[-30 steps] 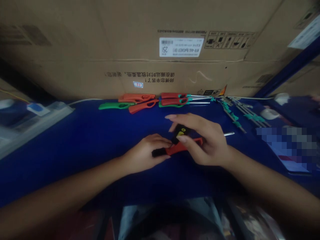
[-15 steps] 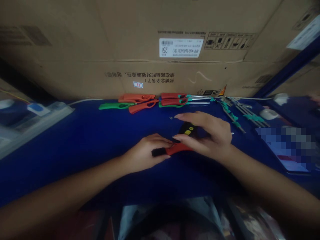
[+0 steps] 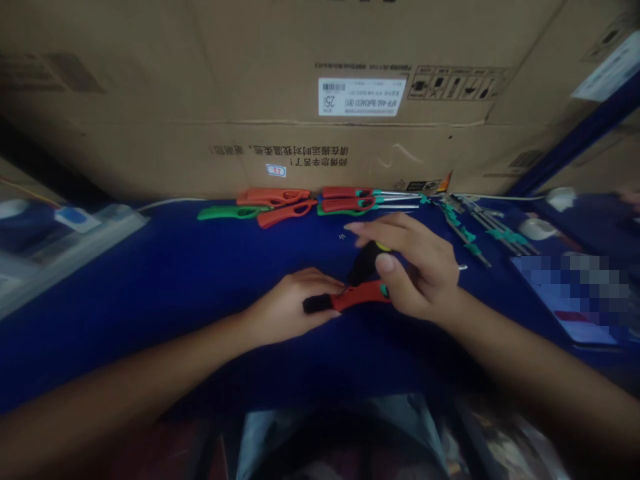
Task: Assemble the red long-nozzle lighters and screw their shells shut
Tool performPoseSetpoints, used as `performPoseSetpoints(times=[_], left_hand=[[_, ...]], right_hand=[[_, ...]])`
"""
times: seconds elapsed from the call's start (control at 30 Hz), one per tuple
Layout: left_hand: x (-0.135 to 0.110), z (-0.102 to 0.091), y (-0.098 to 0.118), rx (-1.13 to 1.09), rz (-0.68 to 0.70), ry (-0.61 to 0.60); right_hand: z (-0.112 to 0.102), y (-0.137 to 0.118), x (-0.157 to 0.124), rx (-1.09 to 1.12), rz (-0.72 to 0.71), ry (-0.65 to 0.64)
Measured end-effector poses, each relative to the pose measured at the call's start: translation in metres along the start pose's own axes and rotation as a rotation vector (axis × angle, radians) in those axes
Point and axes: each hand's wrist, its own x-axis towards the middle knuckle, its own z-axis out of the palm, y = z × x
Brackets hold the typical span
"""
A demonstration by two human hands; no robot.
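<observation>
My left hand is closed around the black end of a red gas lighter, fingers above and thumb below. The lighter lies level just over the blue table, with a bit of green at its right end. My right hand grips a stubby black and yellow screwdriver from above. The screwdriver leans, its lower end down at the lighter's upper side; its tip is too dark to make out. A few tiny screws lie on the table just beyond my right fingertips.
Orange lighter handles, a green handle and red lighters with metal tubes line the cardboard box behind. Metal tubes with green parts lie at right, near a phone. A clear plastic tray stands left.
My right hand has turned on the screwdriver, its thumb lifting away from the lighter and its fingers shifting slightly. The screwdriver's yellow marks have rotated. The left hand and lighter stay in place.
</observation>
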Motion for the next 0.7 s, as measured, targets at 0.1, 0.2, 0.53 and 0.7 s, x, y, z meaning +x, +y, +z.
performPoseSetpoints(times=[0.1, 0.2, 0.53, 0.7], left_hand=[[0.0005, -0.0004, 0.0007, 0.006, 0.014, -0.005], [0.0003, -0.0003, 0.0006, 0.019, 0.004, -0.005], [0.0008, -0.0001, -0.0004, -0.003, 0.012, -0.013], [-0.0001, 0.0005, -0.0012, 0.033, 0.023, 0.006]], right_hand=[[0.0001, -0.0044, 0.0012, 0.145, 0.16, -0.07], [0.0, -0.0048, 0.0029, 0.17, 0.128, -0.043], [-0.0032, -0.0017, 0.0014, 0.208, 0.215, -0.153], [-0.0022, 0.0025, 0.0012, 0.0, 0.0, -0.003]])
